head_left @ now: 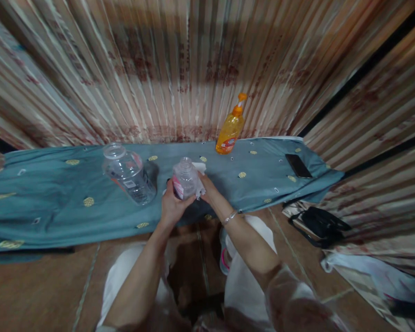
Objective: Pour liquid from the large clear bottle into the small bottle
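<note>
1. The small bottle [186,179] is in the person's two hands, above the near middle of the surface [254,186]. It is clear and uncapped, its neck pointing to the far side.
2. The left hand [173,205] grips the bottle's left side and near end. Its fingers are parted only as wide as the bottle, which sits between the thumb at the left and the fingers curling beneath the near end.
3. The right hand [205,186] is at the bottle's right side, partly closed on a white cloth [200,183] that is pressed against the bottle. Most of these fingers are hidden behind the cloth and bottle, so how tightly they close cannot be told.
4. A bracelet [229,217] circles the right wrist.
5. The big bottle [128,177], also clear and uncapped, stands on the surface to the left of the hands, apart from them.
6. The orange pump bottle [230,131] stands at the far edge, right of the small bottle.
7. A dark phone [298,166] lies near the surface's right end.
8. A pleated curtain [152,69] hangs behind the surface.
</note>
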Motion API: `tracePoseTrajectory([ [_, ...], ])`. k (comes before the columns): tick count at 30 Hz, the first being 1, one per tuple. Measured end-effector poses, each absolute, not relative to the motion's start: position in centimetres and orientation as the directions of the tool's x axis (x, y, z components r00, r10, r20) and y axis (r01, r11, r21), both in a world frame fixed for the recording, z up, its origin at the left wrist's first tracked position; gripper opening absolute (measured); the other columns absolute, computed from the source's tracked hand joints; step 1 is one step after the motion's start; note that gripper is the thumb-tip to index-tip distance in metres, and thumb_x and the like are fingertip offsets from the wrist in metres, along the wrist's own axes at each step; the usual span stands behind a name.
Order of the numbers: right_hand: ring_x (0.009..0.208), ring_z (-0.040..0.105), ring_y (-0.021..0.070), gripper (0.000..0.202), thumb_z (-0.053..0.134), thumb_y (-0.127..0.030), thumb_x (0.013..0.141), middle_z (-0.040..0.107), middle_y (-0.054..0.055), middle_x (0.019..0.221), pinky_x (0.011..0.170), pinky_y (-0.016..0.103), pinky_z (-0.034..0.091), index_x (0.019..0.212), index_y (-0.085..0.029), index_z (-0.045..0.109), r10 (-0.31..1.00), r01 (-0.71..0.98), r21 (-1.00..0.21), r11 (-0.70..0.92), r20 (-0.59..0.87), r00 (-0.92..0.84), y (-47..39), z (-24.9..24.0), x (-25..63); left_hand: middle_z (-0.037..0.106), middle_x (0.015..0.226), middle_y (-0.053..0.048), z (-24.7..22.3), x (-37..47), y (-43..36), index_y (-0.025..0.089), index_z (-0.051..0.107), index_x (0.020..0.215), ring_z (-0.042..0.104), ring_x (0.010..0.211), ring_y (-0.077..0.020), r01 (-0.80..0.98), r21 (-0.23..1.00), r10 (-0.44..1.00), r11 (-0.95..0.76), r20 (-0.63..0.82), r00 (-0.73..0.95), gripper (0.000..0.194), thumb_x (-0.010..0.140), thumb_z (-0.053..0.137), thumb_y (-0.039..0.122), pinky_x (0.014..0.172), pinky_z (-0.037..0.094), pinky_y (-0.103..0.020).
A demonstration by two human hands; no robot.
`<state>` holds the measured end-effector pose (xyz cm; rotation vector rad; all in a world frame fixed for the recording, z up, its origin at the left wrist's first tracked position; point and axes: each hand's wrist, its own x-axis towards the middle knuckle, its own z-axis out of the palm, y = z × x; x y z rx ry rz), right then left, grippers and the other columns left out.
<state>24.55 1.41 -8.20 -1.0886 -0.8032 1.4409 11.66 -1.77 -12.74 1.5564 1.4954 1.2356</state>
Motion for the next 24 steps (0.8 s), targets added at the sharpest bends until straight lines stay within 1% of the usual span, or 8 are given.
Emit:
tracePoseTrajectory([
  [3, 0.089, 0.079, 0.0223, 0.019, 0.067, -0.042, 0.086, 0.075, -0.002, 0.071, 0.082, 0.03, 0.063, 0.085, -0.023, 0.066, 0.968, -0.434, -0.88, -0.191, -0.242, 0.065, 0.2, -9.4, 23.5, 0.077, 0.111, -0.009, -12.8, 11.0, -1.7, 0.02, 0.056, 0.129, 0.076, 0.098, -0.0305, 0.381, 0.912, 0.975, -0.149, 0.201, -0.1, 0.086, 0.055, 0.092, 0.046, 0.089, 0.059, -0.042],
  [6, 0.088, 0.079, 0.0203, 0.022, 0.075, -0.041, 0.08, 0.076, -0.002, 0.072, 0.08, 0.028, 0.063, 0.088, -0.022, 0.065, 0.924, -0.513, -0.828, -0.228, -0.349, 0.154, -1.0, -11.0, 22.8, 0.077, 0.112, -0.01, -12.8, 10.4, -1.7, 0.019, 0.058, 0.128, 0.075, 0.099, -0.0303, 0.392, 0.906, 0.968, -0.161, 0.223, -0.119, 0.081, 0.058, 0.088, 0.046, 0.09, 0.059, -0.042],
  [10, 0.093, 0.079, 0.0229, 0.035, 0.085, -0.044, 0.072, 0.078, 0.002, 0.079, 0.087, 0.034, 0.063, 0.091, -0.023, 0.066, 0.825, -0.6, -0.757, -0.258, -0.496, 0.271, -2.8, -12.5, 21.7, 0.076, 0.117, -0.012, -12.6, 9.9, -1.7, 0.019, 0.059, 0.125, 0.074, 0.104, -0.0306, 0.388, 0.908, 0.962, -0.155, 0.228, -0.148, 0.076, 0.06, 0.085, 0.049, 0.095, 0.057, -0.044],
  [12, 0.097, 0.078, 0.0244, 0.035, 0.085, -0.046, 0.072, 0.079, 0.003, 0.083, 0.091, 0.036, 0.063, 0.092, -0.024, 0.067, 0.816, -0.584, -0.772, -0.25, -0.493, 0.301, -3.9, -12.6, 21.1, 0.076, 0.114, -0.012, -12.6, 9.8, -1.8, 0.019, 0.059, 0.122, 0.074, 0.101, -0.03, 0.369, 0.917, 0.965, -0.148, 0.215, -0.147, 0.075, 0.06, 0.084, 0.051, 0.094, 0.058, -0.044],
  [16, 0.111, 0.075, 0.0285, 0.04, 0.072, -0.057, 0.084, 0.081, 0.009, 0.103, 0.103, 0.041, 0.059, 0.104, -0.023, 0.072, 0.916, -0.407, -0.9, -0.154, -0.285, 0.283, -6.3, -11.8, 20.2, 0.077, 0.11, -0.009, -12.5, 9.7, -1.7, 0.021, 0.058, 0.119, 0.075, 0.096, -0.027, 0.345, 0.928, 0.966, -0.142, 0.206, -0.156, 0.071, 0.059, 0.084, 0.048, 0.088, 0.058, -0.039],
  [19, 0.139, 0.061, 0.0275, 0.05, 0.057, -0.057, 0.096, 0.075, 0.012, 0.133, 0.124, 0.044, 0.043, 0.13, -0.021, 0.069, 0.962, -0.143, -0.987, 0.068, 0.026, 0.273, -7.8, -11.0, 19.9, 0.076, 0.102, -0.006, -12.6, 9.8, -1.5, 0.022, 0.057, 0.116, 0.074, 0.088, -0.0242, 0.35, 0.929, 0.966, -0.124, 0.194, -0.173, 0.069, 0.058, 0.084, 0.048, 0.081, 0.058, -0.035],
  [21, 0.154, 0.047, 0.0243, 0.053, 0.049, -0.048, 0.103, 0.063, 0.013, 0.153, 0.132, 0.043, 0.032, 0.146, -0.018, 0.06, 0.938, 0.065, -0.97, 0.234, 0.242, 0.249, -8.3, -10.9, 19.9, 0.075, 0.096, -0.004, -12.8, 9.8, -1.4, 0.022, 0.057, 0.113, 0.073, 0.082, -0.0223, 0.342, 0.931, 0.964, -0.126, 0.196, -0.178, 0.067, 0.057, 0.085, 0.048, 0.077, 0.057, -0.033],
  [24, 0.16, 0.038, 0.0226, 0.057, 0.041, -0.034, 0.107, 0.047, 0.015, 0.167, 0.132, 0.043, 0.034, 0.16, -0.015, 0.045, 0.861, 0.357, -0.854, 0.38, 0.467, 0.201, -8.7, -11.2, 20.2, 0.073, 0.091, -0.002, -13.0, 10.0, -1.4, 0.022, 0.057, 0.107, 0.071, 0.078, -0.0204, 0.305, 0.937, 0.959, -0.171, 0.229, -0.167, 0.061, 0.059, 0.084, 0.048, 0.074, 0.057, -0.031],
])
